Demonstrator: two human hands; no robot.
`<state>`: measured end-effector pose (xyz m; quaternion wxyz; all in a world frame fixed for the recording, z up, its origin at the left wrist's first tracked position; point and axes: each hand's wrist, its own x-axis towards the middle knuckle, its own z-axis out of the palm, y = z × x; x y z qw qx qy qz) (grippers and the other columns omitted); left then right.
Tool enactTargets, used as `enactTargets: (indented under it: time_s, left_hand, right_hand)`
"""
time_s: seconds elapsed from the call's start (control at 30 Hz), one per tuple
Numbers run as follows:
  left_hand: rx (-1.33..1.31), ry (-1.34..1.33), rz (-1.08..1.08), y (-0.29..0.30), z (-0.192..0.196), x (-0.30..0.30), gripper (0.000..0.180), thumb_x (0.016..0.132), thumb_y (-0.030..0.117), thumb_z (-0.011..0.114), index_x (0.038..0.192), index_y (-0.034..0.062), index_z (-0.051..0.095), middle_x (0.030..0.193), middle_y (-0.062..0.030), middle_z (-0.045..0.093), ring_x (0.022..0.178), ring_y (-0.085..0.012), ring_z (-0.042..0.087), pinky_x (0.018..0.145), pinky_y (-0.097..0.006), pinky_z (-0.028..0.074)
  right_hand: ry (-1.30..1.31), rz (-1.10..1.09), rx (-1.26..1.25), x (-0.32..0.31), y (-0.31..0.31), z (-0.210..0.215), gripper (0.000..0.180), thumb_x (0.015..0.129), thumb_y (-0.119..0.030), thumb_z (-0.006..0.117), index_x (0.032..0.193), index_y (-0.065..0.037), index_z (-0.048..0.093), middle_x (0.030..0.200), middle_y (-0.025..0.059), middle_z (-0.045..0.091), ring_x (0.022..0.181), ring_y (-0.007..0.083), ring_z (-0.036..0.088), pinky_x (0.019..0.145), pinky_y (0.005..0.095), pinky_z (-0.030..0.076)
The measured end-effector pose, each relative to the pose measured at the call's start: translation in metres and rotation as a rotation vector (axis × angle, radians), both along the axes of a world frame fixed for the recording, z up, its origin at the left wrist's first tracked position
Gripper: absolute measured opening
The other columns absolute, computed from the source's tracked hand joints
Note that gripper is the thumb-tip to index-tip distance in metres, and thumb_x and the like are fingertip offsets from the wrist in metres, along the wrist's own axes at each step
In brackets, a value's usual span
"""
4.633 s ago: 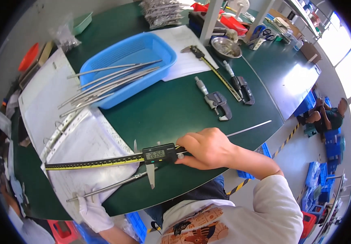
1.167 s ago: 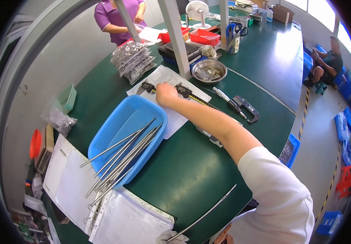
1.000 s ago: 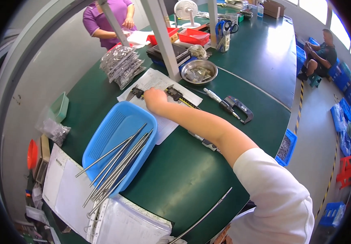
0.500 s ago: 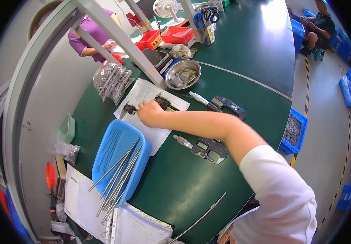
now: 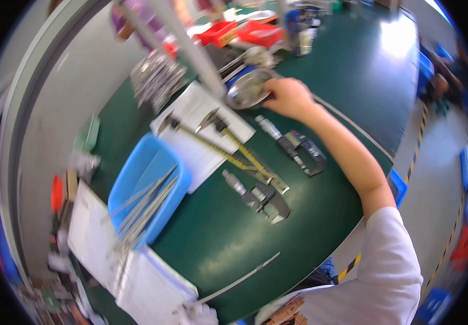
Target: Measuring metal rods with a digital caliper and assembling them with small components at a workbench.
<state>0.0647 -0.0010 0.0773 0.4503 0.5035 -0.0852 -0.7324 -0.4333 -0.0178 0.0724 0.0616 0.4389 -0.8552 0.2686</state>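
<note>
Leftward, a blue basket (image 5: 174,207) holds slim metal rods (image 5: 143,214) left of centre; at the lower edge your gloved left hand (image 5: 200,315) is closed around another rod (image 5: 239,282). Two calipers (image 5: 207,142) lie mid-frame, then a shallow metal bowl (image 5: 240,93) at upper centre, your bare right hand (image 5: 288,97) half-curled at its rim, whether gripping anything I cannot tell
</note>
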Motion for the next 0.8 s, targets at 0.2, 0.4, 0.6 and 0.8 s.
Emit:
enactTargets:
  time_s: [0.2, 0.4, 0.6, 0.8]
  left_hand:
    - [-0.222, 0.087, -0.095, 0.003, -0.034, 0.011, 0.027, 0.090, 0.035, 0.044, 0.088, 0.0090, 0.050, 0.081, -0.0042, 0.051, 0.076, -0.0204, 0.049, 0.069, -0.035, 0.040]
    - [-0.352, 0.207, -0.463, -0.013, -0.028, -0.003, 0.046, 0.093, 0.044, 0.032, 0.071, 0.0081, 0.051, 0.096, -0.0137, 0.057, 0.056, -0.0076, 0.049, 0.044, -0.016, 0.041]
    - [-0.321, 0.477, -0.721, -0.029, -0.030, -0.016, 0.048, 0.090, 0.049, 0.036, 0.061, 0.0109, 0.041, 0.084, -0.0132, 0.058, 0.064, -0.0164, 0.055, 0.057, -0.026, 0.045]
    - [-0.420, 0.486, -0.916, -0.027, -0.044, -0.019, 0.052, 0.089, 0.051, 0.038, 0.064, 0.0064, 0.046, 0.086, -0.0135, 0.058, 0.069, -0.0162, 0.055, 0.064, -0.027, 0.048]
  right_hand:
    - [-0.003, 0.281, -0.268, 0.002, 0.008, 0.012, 0.025, 0.070, -0.009, 0.067, 0.092, -0.003, 0.057, 0.073, 0.0058, 0.056, 0.066, 0.0141, 0.055, 0.063, 0.0267, 0.044]
    - [-0.243, 0.469, -0.222, 0.057, 0.021, 0.033, 0.016, 0.077, -0.001, 0.062, 0.090, -0.003, 0.054, 0.081, -0.0023, 0.050, 0.074, 0.0050, 0.047, 0.067, 0.0182, 0.039]
    - [-0.256, 0.679, -0.063, 0.186, 0.027, 0.018, 0.023, 0.062, 0.006, 0.057, 0.083, 0.000, 0.055, 0.080, 0.0031, 0.055, 0.075, 0.0107, 0.052, 0.070, 0.0222, 0.041]
    - [-0.314, 0.769, 0.031, 0.264, 0.010, 0.004, 0.022, 0.059, 0.006, 0.057, 0.081, 0.001, 0.055, 0.077, 0.0068, 0.055, 0.071, 0.0147, 0.053, 0.068, 0.0227, 0.041]
